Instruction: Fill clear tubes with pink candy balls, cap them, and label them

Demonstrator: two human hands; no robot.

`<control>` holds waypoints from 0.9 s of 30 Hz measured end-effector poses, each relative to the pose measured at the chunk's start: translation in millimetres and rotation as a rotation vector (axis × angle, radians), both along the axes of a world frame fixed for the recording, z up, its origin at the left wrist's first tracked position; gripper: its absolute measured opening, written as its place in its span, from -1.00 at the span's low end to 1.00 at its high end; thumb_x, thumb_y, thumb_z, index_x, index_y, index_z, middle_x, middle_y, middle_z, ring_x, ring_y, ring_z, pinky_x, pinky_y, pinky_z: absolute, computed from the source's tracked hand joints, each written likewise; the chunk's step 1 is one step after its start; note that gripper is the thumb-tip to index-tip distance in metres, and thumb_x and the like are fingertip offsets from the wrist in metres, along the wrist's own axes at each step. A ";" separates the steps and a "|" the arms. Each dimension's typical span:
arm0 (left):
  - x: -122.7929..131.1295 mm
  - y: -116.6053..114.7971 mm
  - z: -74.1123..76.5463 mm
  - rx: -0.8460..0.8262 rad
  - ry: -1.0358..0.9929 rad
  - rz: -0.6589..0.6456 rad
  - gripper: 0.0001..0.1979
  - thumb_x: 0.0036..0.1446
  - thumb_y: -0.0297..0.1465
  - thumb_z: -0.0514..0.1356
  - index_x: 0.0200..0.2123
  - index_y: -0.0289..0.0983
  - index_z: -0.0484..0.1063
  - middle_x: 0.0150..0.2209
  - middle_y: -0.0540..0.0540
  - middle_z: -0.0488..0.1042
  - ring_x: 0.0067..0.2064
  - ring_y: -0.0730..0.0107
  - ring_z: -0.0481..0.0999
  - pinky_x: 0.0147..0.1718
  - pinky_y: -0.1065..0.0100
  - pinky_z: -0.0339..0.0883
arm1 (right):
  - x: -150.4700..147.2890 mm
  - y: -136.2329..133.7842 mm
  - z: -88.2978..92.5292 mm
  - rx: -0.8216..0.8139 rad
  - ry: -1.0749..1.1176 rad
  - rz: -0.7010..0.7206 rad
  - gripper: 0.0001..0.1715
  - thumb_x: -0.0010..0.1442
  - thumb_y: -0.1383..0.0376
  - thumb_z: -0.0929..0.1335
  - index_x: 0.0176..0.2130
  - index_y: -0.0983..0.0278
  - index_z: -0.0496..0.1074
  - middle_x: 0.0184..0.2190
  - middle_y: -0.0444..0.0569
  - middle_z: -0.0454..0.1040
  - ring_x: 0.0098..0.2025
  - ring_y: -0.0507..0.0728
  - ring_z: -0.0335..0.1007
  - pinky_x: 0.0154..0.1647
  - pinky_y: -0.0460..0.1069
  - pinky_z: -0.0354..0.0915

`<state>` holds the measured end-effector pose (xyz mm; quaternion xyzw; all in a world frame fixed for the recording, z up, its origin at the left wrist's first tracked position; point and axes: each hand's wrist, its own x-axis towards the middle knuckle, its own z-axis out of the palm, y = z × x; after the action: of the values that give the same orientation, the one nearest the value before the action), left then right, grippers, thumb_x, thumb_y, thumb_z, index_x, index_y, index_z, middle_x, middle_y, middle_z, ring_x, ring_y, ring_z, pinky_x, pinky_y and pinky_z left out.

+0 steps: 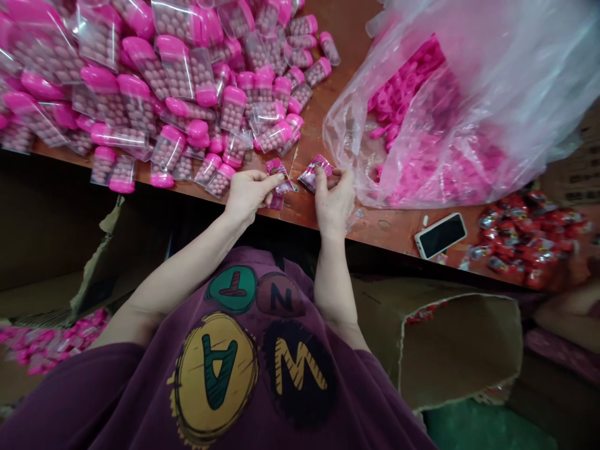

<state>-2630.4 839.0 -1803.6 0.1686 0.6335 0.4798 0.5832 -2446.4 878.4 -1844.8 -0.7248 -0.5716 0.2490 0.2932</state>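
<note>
My left hand (250, 195) is closed, thumb against fingers, on a small pink printed packet (277, 169) at the table's front edge. Close by on the right, my right hand (335, 199) pinches another shiny pink packet (309, 176) between thumb and fingers. The two packets are apart, with a narrow strip of table between them. Just left of my left hand lie clear bottles with pink caps (232, 109), filled with small pale pink balls. Right of my right hand is a large clear plastic bag (356, 134) holding many bright pink plastic pieces (398, 94).
A phone (440, 235) lies on the wooden table (344, 28) at right, beside a pile of red shiny wrapped items (529, 234). Open cardboard boxes (459, 344) stand below the edge. At lower left are more pink pieces (60, 337). Part of another person's arm (569, 312) shows far right.
</note>
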 end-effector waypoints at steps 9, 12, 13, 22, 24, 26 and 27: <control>-34.4 -11.7 2.8 0.093 0.001 0.135 -0.56 0.01 -0.29 0.49 -0.61 -0.26 0.27 -0.72 0.09 0.23 -0.68 0.62 0.18 -0.69 0.51 -0.12 | -28.5 -27.4 12.6 0.217 -0.043 0.335 -0.70 0.49 0.11 0.26 -0.08 0.24 0.47 -0.11 0.09 0.50 -0.09 0.17 0.47 -0.01 0.09 0.40; -36.3 -22.3 4.0 0.060 -0.039 0.106 -0.55 -0.02 -0.23 0.50 -0.60 -0.28 0.30 -0.71 0.05 0.28 -0.68 0.62 0.18 -0.69 0.51 -0.10 | -39.1 -10.9 8.3 0.242 0.027 0.413 -0.76 0.47 0.21 0.25 -0.17 0.23 0.46 -0.21 0.05 0.50 -0.14 0.16 0.44 -0.01 0.09 0.40; -35.7 -25.2 3.6 0.051 -0.053 0.090 -0.56 -0.02 -0.22 0.50 -0.59 -0.28 0.32 -0.70 0.04 0.30 -0.67 0.62 0.18 -0.69 0.51 -0.10 | -43.3 -1.6 7.3 0.249 0.026 0.429 -0.76 0.46 0.23 0.24 -0.17 0.23 0.46 -0.21 0.06 0.50 -0.12 0.17 0.44 0.03 0.11 0.40; -44.0 -31.7 2.6 0.077 -0.107 0.147 -0.60 0.00 -0.22 0.49 -0.55 -0.29 0.37 -0.66 0.05 0.31 -0.66 0.62 0.20 -0.68 0.51 -0.07 | -83.6 50.3 11.5 0.232 -0.043 0.320 -0.52 0.43 0.00 0.32 0.17 0.23 0.35 -0.10 0.11 0.49 -0.04 0.26 0.48 0.09 0.23 0.40; -45.4 -32.2 2.1 0.074 -0.119 0.150 -0.62 0.01 -0.22 0.48 -0.53 -0.30 0.39 -0.66 0.05 0.32 -0.65 0.62 0.21 -0.68 0.52 -0.07 | -94.2 50.1 11.6 0.114 -0.027 0.221 -0.24 0.33 -0.20 0.37 0.23 0.26 0.27 -0.23 0.06 0.50 -0.14 0.28 0.51 0.03 0.26 0.42; -45.8 -32.9 2.3 0.070 -0.131 0.156 -0.62 0.02 -0.23 0.48 -0.54 -0.30 0.39 -0.67 0.05 0.31 -0.66 0.62 0.20 -0.68 0.51 -0.06 | -105.8 49.5 10.5 0.007 -0.088 0.198 -0.06 0.26 -0.24 0.41 0.30 0.32 0.21 -0.25 0.10 0.53 -0.16 0.33 0.52 0.02 0.31 0.41; -46.0 -33.3 3.1 0.068 -0.135 0.158 -0.61 0.03 -0.23 0.47 -0.55 -0.29 0.37 -0.68 0.05 0.31 -0.67 0.62 0.19 -0.68 0.51 -0.06 | -110.8 49.2 9.4 -0.025 -0.112 0.204 -0.03 0.26 -0.21 0.44 0.33 0.34 0.18 -0.22 0.14 0.54 -0.15 0.35 0.53 0.03 0.32 0.40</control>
<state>-2676.4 805.7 -1800.5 0.1050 0.5874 0.5559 0.5787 -2557.2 927.6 -1835.4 -0.6790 -0.6549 0.2438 0.2250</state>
